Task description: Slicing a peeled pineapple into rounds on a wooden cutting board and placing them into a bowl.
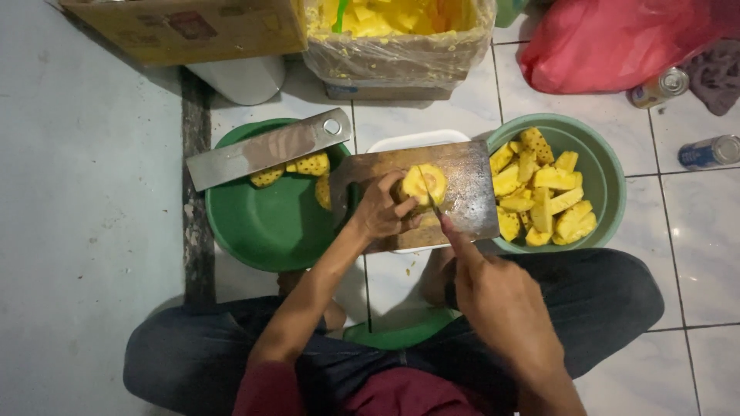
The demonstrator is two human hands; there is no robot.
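Observation:
My left hand (pixel 379 209) grips a peeled yellow pineapple (pixel 425 184) standing on a wet wooden cutting board (pixel 470 192). My right hand (pixel 493 296) holds a knife (pixel 434 202), index finger stretched along its back; the thin blade meets the pineapple's near side and is mostly hidden. The board rests over a white tub (pixel 416 140) between two green basins.
The left green basin (pixel 262 223) holds a few pineapple pieces (pixel 308 164), with a large cleaver (pixel 266 149) across its rim. The right green basin (pixel 605 166) holds several cut chunks. Behind stand a plastic-lined box of pineapple (pixel 397 35), a cardboard box (pixel 185 27), a red bag (pixel 609 38), two cans (pixel 659 86).

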